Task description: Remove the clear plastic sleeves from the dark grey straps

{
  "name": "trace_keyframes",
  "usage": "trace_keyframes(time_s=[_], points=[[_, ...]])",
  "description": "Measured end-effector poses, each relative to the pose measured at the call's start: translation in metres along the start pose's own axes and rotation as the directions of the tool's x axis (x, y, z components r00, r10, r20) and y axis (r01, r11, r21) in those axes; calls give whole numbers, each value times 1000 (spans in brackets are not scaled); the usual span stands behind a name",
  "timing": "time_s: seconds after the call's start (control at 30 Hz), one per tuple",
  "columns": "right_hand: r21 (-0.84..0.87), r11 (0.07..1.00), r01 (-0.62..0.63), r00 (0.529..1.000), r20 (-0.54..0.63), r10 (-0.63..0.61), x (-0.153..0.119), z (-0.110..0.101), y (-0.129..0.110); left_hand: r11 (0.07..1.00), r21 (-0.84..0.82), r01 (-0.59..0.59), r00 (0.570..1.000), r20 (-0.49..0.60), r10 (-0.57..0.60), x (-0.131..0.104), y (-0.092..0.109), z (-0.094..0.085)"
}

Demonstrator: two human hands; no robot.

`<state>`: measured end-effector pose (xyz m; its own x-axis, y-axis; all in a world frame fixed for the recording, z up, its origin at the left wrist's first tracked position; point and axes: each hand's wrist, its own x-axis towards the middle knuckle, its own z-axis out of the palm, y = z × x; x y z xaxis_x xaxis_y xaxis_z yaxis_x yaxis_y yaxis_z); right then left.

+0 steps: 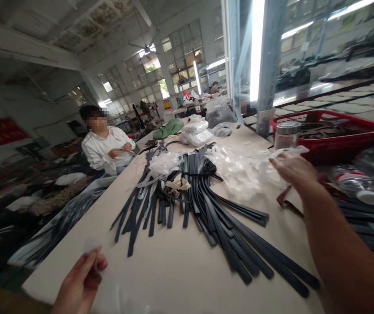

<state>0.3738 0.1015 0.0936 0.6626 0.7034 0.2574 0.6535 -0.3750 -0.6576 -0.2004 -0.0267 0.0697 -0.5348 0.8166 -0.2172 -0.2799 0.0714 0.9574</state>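
Head view recorded the left hand point(80, 283) at the lower left edge of the table point(161, 274), thumb and forefinger pinched on a clear film point(92, 248) held just above the tabletop. The film was thin and nearly see-through; its full outline could not be made out.

The right hand point(293, 168) reached forward over the right side of the table, fingers loosely curled, fingertips touching a clear bag point(285, 152) at the edge of a plastic heap point(239, 168). Whether it had the bag gripped or merely touched could not be told.

Black strips point(219, 222), long and flat, lay fanned across the middle of the table, between the two hands, some bundled and wrapped in plastic at their far ends. A scrap of beige cloth point(177, 185) sat among them.

A jar point(285, 135) with a metal lid stood just beyond the right hand, beside a red basket point(331, 141) holding dark pieces. A bottle point(357, 183) lay on its side to the right of the forearm.

Farther along the table lay white packets point(195, 133) and a green cloth point(170, 128).

A person in a white top point(105, 148) sat at the left side of the table, hands together.
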Motion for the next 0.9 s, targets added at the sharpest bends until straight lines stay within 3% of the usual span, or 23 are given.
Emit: trace_keyframes(time_s=[0.07,0.13,0.2,0.27,0.33,0.43,0.47,0.53,0.57,0.63,0.7,0.8,0.87,0.9], points=[[-34,999,13,1000,7,-12,-5,-10,-11,989,-147,-24,1000,-17,21,-6,6,13],[3,996,93,991,-100,-93,-14,-17,-28,977,-207,-46,998,39,55,-16,5,32],[203,955,215,973,-125,-192,-30,-21,-49,979,-188,-80,981,161,111,-27,1,52],[496,831,253,949,41,-313,-58,-19,-72,983,-124,-134,944,287,165,-37,-6,70],[648,735,202,834,279,-476,-96,-8,-94,977,-61,-205,903,372,213,-46,-11,84],[751,658,58,440,573,-692,-159,19,-116,952,14,-307,851,451,268,-57,-16,98],[748,659,-78,190,660,-727,-178,29,-120,941,57,-333,841,469,269,-61,-16,101],[697,688,-203,-69,691,-720,-210,45,-121,909,141,-393,819,503,276,-67,-15,105],[657,696,-291,-183,675,-714,-221,51,-120,888,164,-430,801,523,291,-70,-14,107],[562,671,-484,-304,611,-731,-237,60,-117,841,151,-519,745,563,358,-76,-13,108],[454,608,-651,-325,557,-764,-245,66,-115,804,103,-585,692,581,429,-79,-17,107],[334,566,-754,-308,580,-754,-251,72,-117,738,105,-666,619,630,469,-80,-28,103],[323,575,-752,-263,652,-711,-254,72,-119,604,119,-788,496,703,509,-77,-36,100],[341,579,-741,-218,692,-688,-255,71,-120,499,114,-859,406,744,530,-76,-39,99]])
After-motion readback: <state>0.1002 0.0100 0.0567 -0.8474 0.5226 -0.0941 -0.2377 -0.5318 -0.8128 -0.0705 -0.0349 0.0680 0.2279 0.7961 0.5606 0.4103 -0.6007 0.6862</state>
